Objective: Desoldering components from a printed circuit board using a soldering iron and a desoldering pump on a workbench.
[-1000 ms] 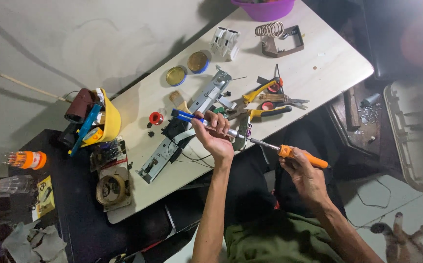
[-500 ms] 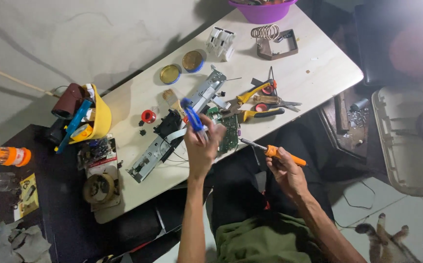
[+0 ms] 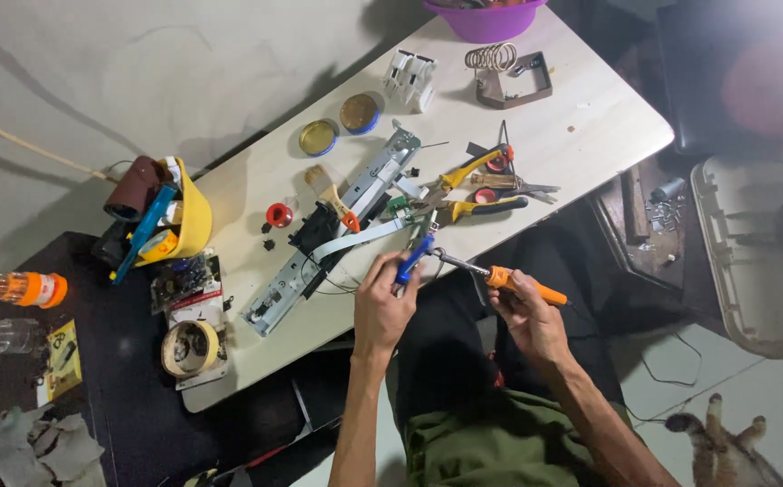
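Blue-handled tool (image 3: 416,257) held at near edge of the pale work table (image 3: 590,126), just above the person's lap. Long axis runs from near-left up to far-right, metal tip toward the clutter at table centre. Left hand (image 3: 384,311) wrapped round its lower handle, fingers closed on it, thumb side up.

Orange-handled soldering iron (image 3: 508,280) lies to the right of it, long axis near-right to far-left; its metal shaft points at the blue tool's tip. The two tips meet or nearly meet just right of the blue handle; contact too small to confirm. Right hand (image 3: 528,316) closed round the orange grip, cord end hidden under the palm.

Both hands near each other, left hand nearer the table, right hand out over the lap.

Just beyond the tips: long grey metal chassis (image 3: 337,225) lying diagonally, same near-left to far-right line as the blue tool, with a pale flat ribbon (image 3: 360,239) crossing it. Yellow-handled pliers (image 3: 463,171) and scissors to the far right of that. Two round tins (image 3: 337,126) farther out. Purple bowl (image 3: 486,18) at far edge, cut off by frame top. Yellow hard hat (image 3: 188,221) at left table end, stuffed with tools.

What is gripped at the blue tool's tip: not discernible.
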